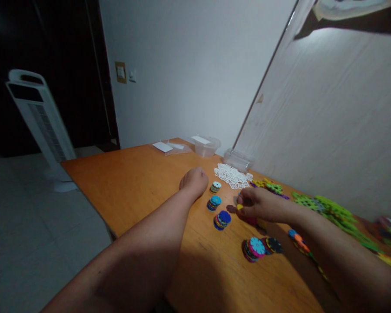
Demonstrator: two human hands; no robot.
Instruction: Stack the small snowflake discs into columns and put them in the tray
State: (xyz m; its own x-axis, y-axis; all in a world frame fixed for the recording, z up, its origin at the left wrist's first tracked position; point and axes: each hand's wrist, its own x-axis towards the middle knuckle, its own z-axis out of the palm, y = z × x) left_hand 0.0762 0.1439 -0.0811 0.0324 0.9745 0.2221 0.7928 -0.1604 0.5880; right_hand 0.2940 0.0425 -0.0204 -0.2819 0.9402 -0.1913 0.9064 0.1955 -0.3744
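Note:
My left hand (194, 181) rests on the table in a closed fist, its fingertips hidden, beside a short stack of notched plastic discs topped with white (216, 187). My right hand (256, 203) pinches a small yellow disc (240, 207), with a brown disc (231, 209) lying just left of it. Between my arms stand a light-blue-topped stack (214, 202) and a dark-blue-topped stack (222, 220). Closer to me are a taller stack with light blue and pink (254, 248) and a black-topped stack (273, 245). Discs under my right palm are partly hidden.
White lattice pieces (233, 175) lie in a pile beyond my hands. Clear plastic containers (207, 146) and a flat clear bag (171, 147) sit at the table's (127, 187) far end. Green linked pieces (332, 211) run along the wall. A tower fan (42, 121) stands left.

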